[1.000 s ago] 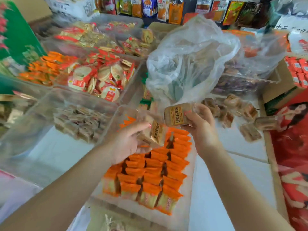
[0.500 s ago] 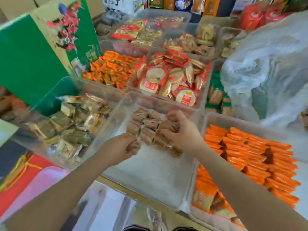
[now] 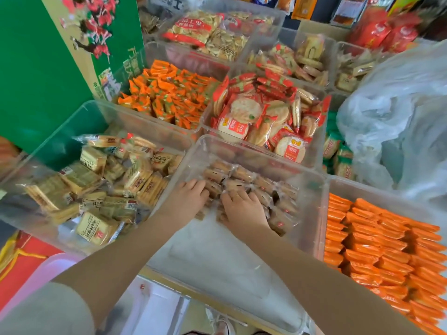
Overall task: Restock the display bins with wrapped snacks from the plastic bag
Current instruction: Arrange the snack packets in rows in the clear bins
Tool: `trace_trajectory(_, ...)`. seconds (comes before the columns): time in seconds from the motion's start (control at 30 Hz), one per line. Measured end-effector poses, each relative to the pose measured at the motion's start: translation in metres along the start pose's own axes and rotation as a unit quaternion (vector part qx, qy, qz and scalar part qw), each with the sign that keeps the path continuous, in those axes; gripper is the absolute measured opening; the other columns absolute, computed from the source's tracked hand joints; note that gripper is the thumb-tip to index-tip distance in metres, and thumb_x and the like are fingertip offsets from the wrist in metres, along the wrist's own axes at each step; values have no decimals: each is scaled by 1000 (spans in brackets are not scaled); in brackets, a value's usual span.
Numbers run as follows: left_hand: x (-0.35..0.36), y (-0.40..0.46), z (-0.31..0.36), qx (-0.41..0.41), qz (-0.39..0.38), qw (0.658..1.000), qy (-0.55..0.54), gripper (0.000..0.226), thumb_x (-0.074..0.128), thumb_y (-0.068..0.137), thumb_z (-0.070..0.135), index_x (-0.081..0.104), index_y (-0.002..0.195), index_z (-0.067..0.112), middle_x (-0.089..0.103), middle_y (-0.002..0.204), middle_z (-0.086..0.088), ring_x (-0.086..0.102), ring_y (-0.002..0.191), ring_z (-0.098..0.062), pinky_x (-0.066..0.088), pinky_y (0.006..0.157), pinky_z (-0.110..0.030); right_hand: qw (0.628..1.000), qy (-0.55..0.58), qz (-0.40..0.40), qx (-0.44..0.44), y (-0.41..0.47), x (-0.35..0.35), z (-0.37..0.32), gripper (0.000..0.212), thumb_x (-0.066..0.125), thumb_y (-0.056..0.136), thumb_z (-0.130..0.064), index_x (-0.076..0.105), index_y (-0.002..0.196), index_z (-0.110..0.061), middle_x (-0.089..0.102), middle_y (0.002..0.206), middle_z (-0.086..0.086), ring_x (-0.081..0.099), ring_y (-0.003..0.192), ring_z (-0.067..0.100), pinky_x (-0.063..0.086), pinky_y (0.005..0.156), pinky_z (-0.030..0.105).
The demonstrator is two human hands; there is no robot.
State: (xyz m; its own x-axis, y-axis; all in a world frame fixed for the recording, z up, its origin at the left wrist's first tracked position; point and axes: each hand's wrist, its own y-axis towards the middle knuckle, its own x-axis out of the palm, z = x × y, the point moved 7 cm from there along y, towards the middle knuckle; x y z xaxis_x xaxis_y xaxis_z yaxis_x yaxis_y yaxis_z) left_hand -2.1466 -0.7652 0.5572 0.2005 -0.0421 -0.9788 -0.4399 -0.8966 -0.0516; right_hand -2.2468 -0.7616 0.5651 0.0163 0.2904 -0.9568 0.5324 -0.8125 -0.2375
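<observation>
Hands [image 3: 186, 201] now flat on brown-wrapped snacks [image 3: 242, 180]

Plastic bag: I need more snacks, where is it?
Head view, far right: the plastic bag sits behind the bin of orange packets, right of the round-cracker bin.

Round cracker packs [image 3: 242, 119]: red label panels carry white Chinese characters, seen upside down; blurred, not legible.
Square biscuit packs [image 3: 96, 232]: dark Chinese print and a small red logo on the wrappers; characters not legible.
Large cracker bag [image 3: 193, 26]: white characters on a red band, not legible.
Green carton [image 3: 110, 79]: pale printed characters, illegible.
Numbers: none legible.
</observation>
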Motion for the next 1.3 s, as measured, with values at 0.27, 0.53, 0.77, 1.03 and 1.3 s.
trace_trajectory(0.27,1,-11,1,-14,-2,999,-29,43,75,25,-9,53,56,11,48,55,-3,49,44,-21,31,37,-20,998,7,9,54,5,23,2,44,50,92,-13,33,132,-11,38,135,11,42,121,31,37,98,37)
trace_trajectory(0.53,7,-9,9,-51,12,998,-27,45,81,32,-2,62,70,10,54,67,-5,55,58,-22,40,38,-24,999,-22,24,11,-7,21,7,66,64,85,-19,25,138,-12,39,132,7,45,117,28,42,91,35)
trace_trajectory(0.77,20,-11,8,-61,-18,998,-23,61,90,25,9,51,72,11,51,67,-4,53,59,-22,43,44,-28,995,-93,24,23,-7,25,8,68,65,82,-10,25,137,-8,39,131,12,50,107,28,45,84,33)
trace_trajectory(1.03,-35,-20,24,4,23,997,-72,33,87,46,13,65,71,13,61,66,0,59,55,-18,41,43,-24,990,66,100,68,-50,-50,52,45,57,89,-41,44,125,-17,52,121,2,52,110,25,47,80,37)
trace_trajectory(1.3,-129,45,147,131,34,978,-157,23,51,90,29,57,107,14,61,97,-2,62,84,-26,47,58,-33,913,171,289,232,-178,-108,223,18,59,90,-18,63,103,-7,56,79,-4,60,75,28,50,66,38)
